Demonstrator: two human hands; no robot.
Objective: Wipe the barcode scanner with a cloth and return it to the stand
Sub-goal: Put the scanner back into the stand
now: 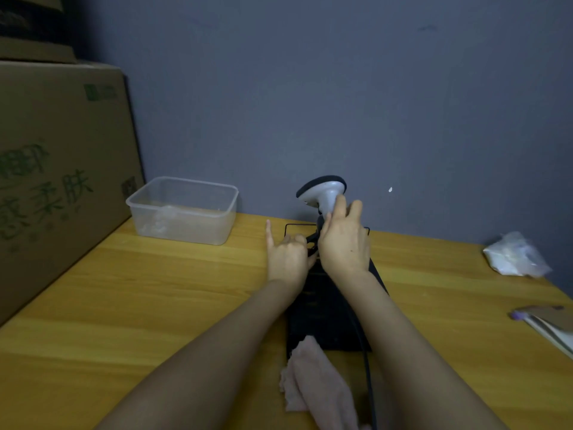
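A wooden surface (pixel 155 290) against a grey wall holds a cardboard box (pixel 55 169) at far left, a clear tub (pixel 183 209) beside it, and a black stand (pixel 322 311) in the middle. The right hand (pixel 344 240) grips the scanner (pixel 324 190) upright over the stand. The left hand (pixel 288 256) pinches the stand's wire frame, and a pink cloth (pixel 319 386) lies near the front edge.

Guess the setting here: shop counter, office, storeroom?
Probably a storeroom or back-room work desk, though that's a guess. Stacked cardboard boxes stand against a bare grey wall, and a barcode scanner with its stand sits on a plain wooden table beside a clear plastic tub.
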